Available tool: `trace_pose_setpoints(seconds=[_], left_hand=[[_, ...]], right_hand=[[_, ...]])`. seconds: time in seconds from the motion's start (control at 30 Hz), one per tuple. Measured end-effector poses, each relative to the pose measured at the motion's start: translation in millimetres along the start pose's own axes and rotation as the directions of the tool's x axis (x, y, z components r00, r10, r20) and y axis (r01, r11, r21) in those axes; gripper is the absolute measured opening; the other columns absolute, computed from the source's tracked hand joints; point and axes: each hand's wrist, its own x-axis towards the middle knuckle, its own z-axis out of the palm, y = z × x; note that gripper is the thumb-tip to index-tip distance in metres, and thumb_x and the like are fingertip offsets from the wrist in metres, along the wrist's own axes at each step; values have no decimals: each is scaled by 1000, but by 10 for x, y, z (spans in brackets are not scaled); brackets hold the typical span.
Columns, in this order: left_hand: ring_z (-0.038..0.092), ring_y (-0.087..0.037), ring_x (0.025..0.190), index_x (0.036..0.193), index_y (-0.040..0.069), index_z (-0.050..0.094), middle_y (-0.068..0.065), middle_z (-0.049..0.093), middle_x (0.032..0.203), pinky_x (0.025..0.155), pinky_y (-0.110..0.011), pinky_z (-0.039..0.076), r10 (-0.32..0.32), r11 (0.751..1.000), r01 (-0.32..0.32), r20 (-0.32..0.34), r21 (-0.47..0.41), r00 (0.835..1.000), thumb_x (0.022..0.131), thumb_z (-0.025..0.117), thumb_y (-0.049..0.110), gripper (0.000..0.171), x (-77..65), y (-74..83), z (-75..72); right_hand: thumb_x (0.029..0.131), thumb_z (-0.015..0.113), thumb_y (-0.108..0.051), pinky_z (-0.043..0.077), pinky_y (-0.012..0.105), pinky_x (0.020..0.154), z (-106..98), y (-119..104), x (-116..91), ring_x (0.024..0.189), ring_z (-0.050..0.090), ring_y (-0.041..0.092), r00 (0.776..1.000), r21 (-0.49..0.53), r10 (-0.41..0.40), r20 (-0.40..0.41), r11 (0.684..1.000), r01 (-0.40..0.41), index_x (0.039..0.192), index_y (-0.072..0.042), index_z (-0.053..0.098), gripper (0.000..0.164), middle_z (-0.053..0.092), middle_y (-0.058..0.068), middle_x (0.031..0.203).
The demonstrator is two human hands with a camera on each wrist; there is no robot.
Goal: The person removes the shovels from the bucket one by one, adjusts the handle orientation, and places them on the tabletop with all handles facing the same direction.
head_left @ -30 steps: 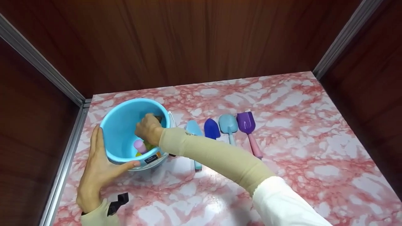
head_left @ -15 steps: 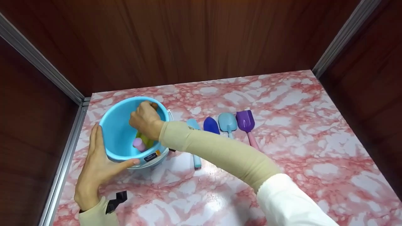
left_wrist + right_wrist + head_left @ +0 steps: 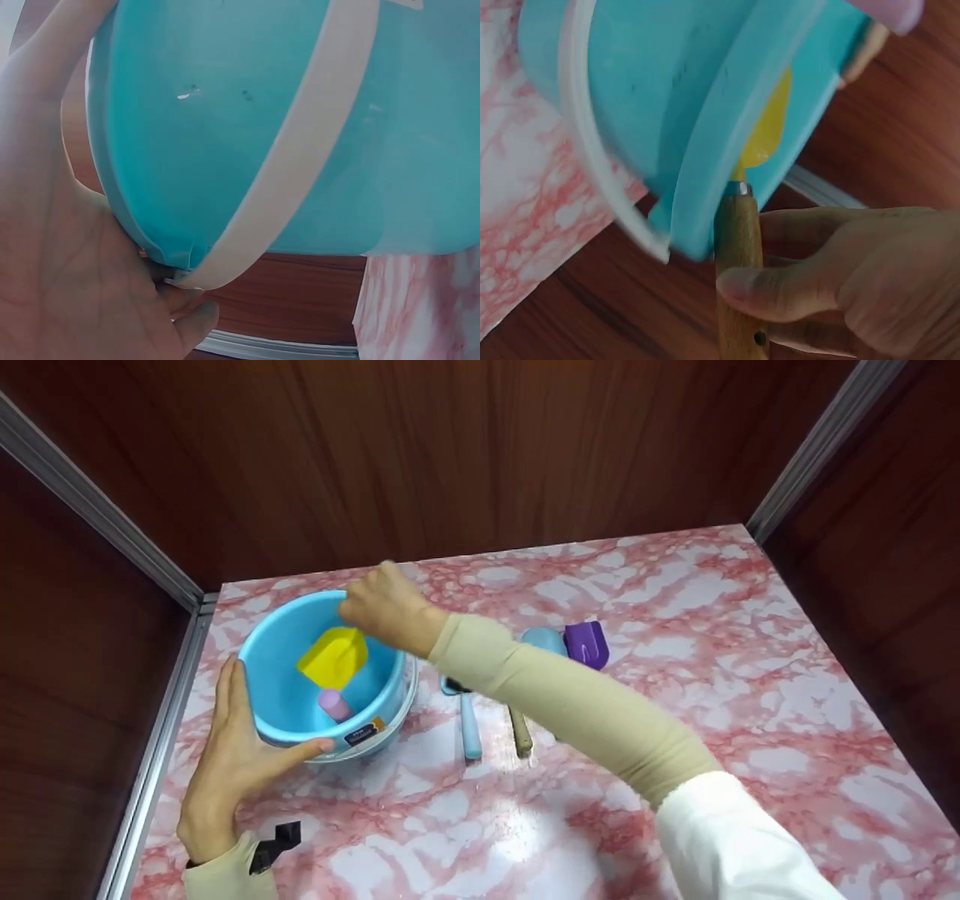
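A light blue bucket (image 3: pixel 264 712) stands at the left of the table. My left hand (image 3: pixel 229 765) steadies its rim, fingers straight against the outer wall and thumb stretched along the near side. Over the bucket's far right rim, my right hand (image 3: pixel 390 609) grips a toy shovel by its wooden handle (image 3: pixel 740 255). The yellow blade (image 3: pixel 335 658) of that shovel hangs inside the bucket. A pink-purple rounded handle end (image 3: pixel 334 705) sticks up from within the bucket. The white bucket handle (image 3: pixel 300 154) hangs down around the outside.
Right of the bucket lie a light blue tool handle (image 3: pixel 470 727), an olive handle (image 3: pixel 520 731), a pale blue scoop (image 3: pixel 544 640) and a purple shovel (image 3: pixel 586 643), partly under my right sleeve. Dark wood panels (image 3: pixel 480 457) wall in the marbled table (image 3: pixel 712 697).
My right hand has risen from inside the bucket and moved up and right to its rim, lifting the yellow shovel off the bottom. The left hand stays put.
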Motion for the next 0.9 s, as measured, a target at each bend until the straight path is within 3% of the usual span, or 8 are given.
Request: trace_pose_setpoints(seconds=[0.13, 0.3, 0.4, 0.53, 0.7, 0.8, 0.9], left_hand=[[30, -45, 149, 173, 27, -3, -7, 9, 177, 114, -75, 42, -1, 1000, 1, -4, -4, 1000, 66, 102, 52, 151, 34, 4, 39], [30, -46, 148, 173, 27, -3, -9, 10, 177, 110, -77, 44, 1, 1000, -1, -9, 8, 1000, 64, 103, 49, 154, 25, -14, 9], [28, -48, 148, 173, 27, -5, -10, 6, 178, 109, -79, 43, -21, 1000, 21, -6, 21, 1000, 64, 104, 49, 156, -20, -32, -16], [28, -48, 148, 173, 25, -3, -9, 8, 177, 109, -79, 43, -19, 1000, 19, -20, 4, 1000, 63, 104, 47, 155, -55, -42, -12], [30, -46, 148, 173, 25, 1, -8, 12, 176, 109, -78, 44, -1, 1000, 0, -42, -21, 999, 61, 105, 44, 154, -51, -37, 5], [31, -46, 148, 173, 26, 2, -9, 13, 175, 109, -79, 43, 1, 1000, -2, -42, -24, 999, 61, 106, 44, 154, -36, -30, 7], [30, -47, 149, 173, 27, 0, -8, 12, 176, 109, -80, 42, 1, 1000, -2, -32, -22, 999, 61, 106, 43, 155, -15, -27, 8]], right_hand=[[103, 73, -29, 60, 33, 74, 95, 309, -243, 83, 69, 25, 998, 224, 42, -42, 974, -31, 123, -17, 76, 23, 78, 3, 112], [98, 78, -18, 53, 31, 63, 278, 600, -589, 95, 73, 26, 996, 498, 72, -61, 867, -32, 137, -21, 75, 38, 77, 2, 125], [100, 76, -18, 55, 30, 64, 418, 678, -744, 102, 73, 24, 993, 588, 92, -76, 808, -31, 134, -20, 77, 34, 78, 1, 125], [103, 73, -19, 55, 30, 65, 621, 787, -927, 90, 72, 23, 988, 680, 129, -86, 733, -37, 124, -17, 80, 22, 80, 2, 112], [103, 72, -13, 55, 32, 63, 898, 927, -1192, 78, 68, 23, 977, 804, 175, -119, 594, -8, 123, -13, 81, 22, 81, 5, 109], [100, 74, -9, 64, 33, 75, 1051, 1001, -1353, 84, 74, 22, 970, 861, 208, -128, 508, 5, 126, -11, 80, 26, 81, 6, 112], [97, 77, -6, 66, 41, 89, 1186, 1068, -1515, 96, 77, 23, 964, 915, 243, -105, 404, -3, 128, -10, 79, 31, 80, 7, 114]])
